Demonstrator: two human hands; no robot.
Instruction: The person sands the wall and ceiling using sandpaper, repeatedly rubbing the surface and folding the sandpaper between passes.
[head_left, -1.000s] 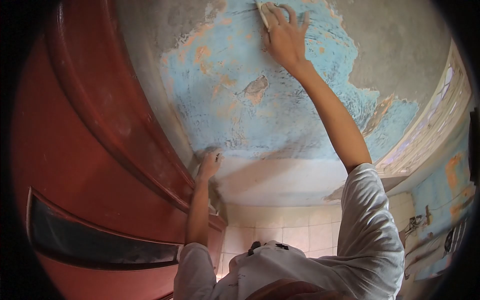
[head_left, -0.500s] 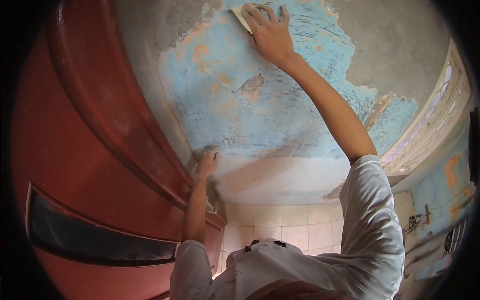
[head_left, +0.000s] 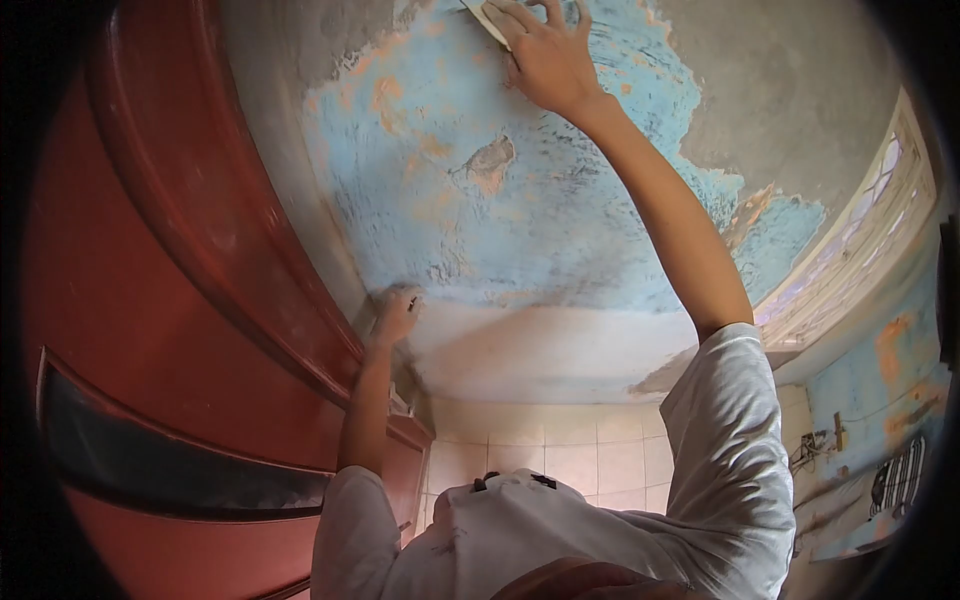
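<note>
My right hand (head_left: pixel 552 62) is raised high against the wall (head_left: pixel 420 210), its fingers pressing a thin, stiff cream sheet that looks like folded sandpaper (head_left: pixel 488 26) to the surface. Part of the sheet lies under the fingers, and the top of the hand is near the view's edge. Light blue paint covers this stretch of wall, with orange patches, dark scratches and a bare grey chip (head_left: pixel 490 163). Lower down, my left hand (head_left: pixel 398 314) is at the wall by the door frame, fingers curled. A small dark thing shows at its fingers, too small to name.
On the left stands a red door (head_left: pixel 190 270) with a dark panel (head_left: pixel 180 450). A patterned window grille (head_left: pixel 860 235) is on the right. Pale floor tiles (head_left: pixel 570 460) lie below. Cables (head_left: pixel 815 447) hang at the far right wall, near a striped dark item (head_left: pixel 897 478).
My right hand and the sheet sit slightly higher in view. The whole scene has shifted a little left and my left hand remains by the door frame.
</note>
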